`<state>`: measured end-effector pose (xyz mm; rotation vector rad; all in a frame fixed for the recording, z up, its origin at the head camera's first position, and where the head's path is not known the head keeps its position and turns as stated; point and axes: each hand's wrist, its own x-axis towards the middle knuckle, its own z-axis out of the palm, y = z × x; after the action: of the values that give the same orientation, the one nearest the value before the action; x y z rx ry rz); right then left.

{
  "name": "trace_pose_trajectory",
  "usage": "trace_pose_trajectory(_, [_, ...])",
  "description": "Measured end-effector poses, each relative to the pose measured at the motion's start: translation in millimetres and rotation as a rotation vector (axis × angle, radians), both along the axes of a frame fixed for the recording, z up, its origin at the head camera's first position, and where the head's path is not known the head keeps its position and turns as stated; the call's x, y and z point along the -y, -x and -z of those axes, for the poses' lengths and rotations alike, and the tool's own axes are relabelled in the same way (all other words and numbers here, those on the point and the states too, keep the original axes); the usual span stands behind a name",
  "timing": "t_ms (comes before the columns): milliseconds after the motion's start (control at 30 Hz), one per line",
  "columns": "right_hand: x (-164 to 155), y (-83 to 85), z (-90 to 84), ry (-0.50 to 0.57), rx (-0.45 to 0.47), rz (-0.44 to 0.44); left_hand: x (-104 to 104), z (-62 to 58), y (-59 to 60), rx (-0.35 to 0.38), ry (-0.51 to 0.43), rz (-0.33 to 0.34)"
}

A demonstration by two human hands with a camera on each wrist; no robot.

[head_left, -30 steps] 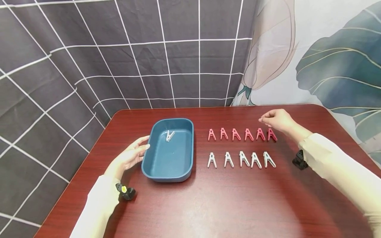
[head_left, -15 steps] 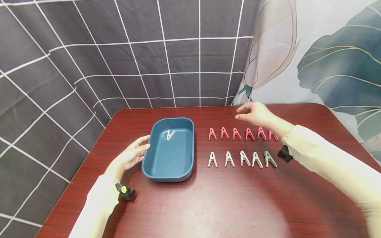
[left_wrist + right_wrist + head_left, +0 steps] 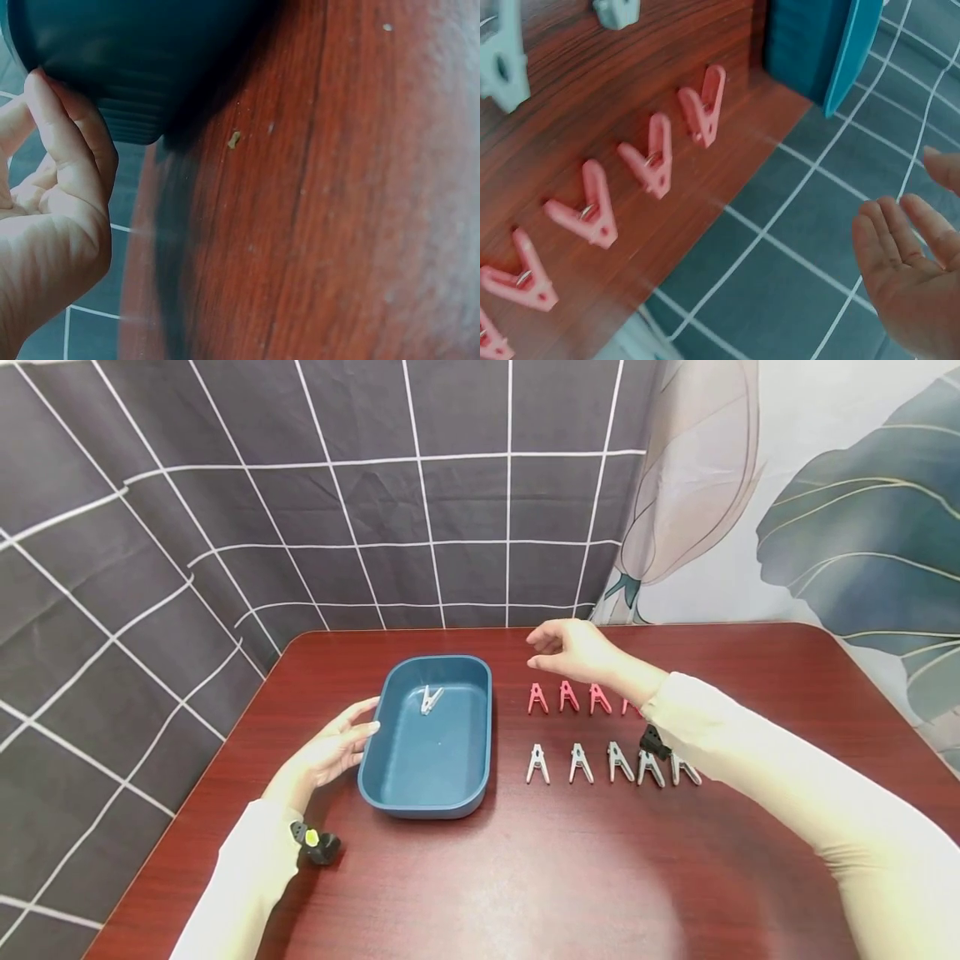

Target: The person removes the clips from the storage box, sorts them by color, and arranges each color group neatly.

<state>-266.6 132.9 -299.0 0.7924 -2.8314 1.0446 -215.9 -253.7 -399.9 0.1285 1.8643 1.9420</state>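
Observation:
A blue rectangular bin (image 3: 423,764) stands on the table, with one white clothespin (image 3: 429,700) lying near its far end. My left hand (image 3: 330,753) is at the bin's left side. In the left wrist view, its fingertips touch the bin's outer wall (image 3: 97,45). My right hand (image 3: 576,647) hovers beyond the far row of pink clothespins (image 3: 567,697), palm bare and fingers relaxed in the right wrist view. The right forearm hides the rightmost pink ones. Nearer is a row of white clothespins (image 3: 580,763), partly covered on the right by the wrist camera.
The dark red wooden table (image 3: 480,893) has rounded far corners. A grey cloth with white grid lines (image 3: 465,502) hangs behind and to the left; a leaf-patterned cloth (image 3: 847,527) hangs at the right. A black camera (image 3: 318,845) is strapped to the left wrist.
My right hand has swept left above the far side of the pink row, from its right end to its left end. The left hand, bin and clothespins have stayed in place.

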Motion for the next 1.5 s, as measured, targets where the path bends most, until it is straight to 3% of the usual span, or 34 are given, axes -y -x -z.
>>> trace_pose_trajectory(400, [45, 5.3, 6.5, 0.017, -0.04, -0.109, 1, 0.9, 3.7, 0.003, 0.001, 0.024])
trace_pose_trajectory(633, [69, 10.9, 13.3, -0.032, -0.091, -0.178, -1, -5.3, 3.2, 0.023, 0.011, 0.024])
trace_pose_trajectory(867, [87, 17.5, 28.1, -0.075, -0.077, -0.217, -2, -8.5, 2.8, 0.048, -0.031, 0.028])
trace_pose_trajectory(1033, [97, 18.5, 38.7, -0.105, -0.104, -0.262, 0, -4.8, 4.1, 0.031, 0.01, 0.027])
trace_pose_trajectory(1500, [126, 22.7, 55.0, -0.236, -0.102, -0.281, 2, -3.8, 4.4, 0.02, 0.045, 0.036])
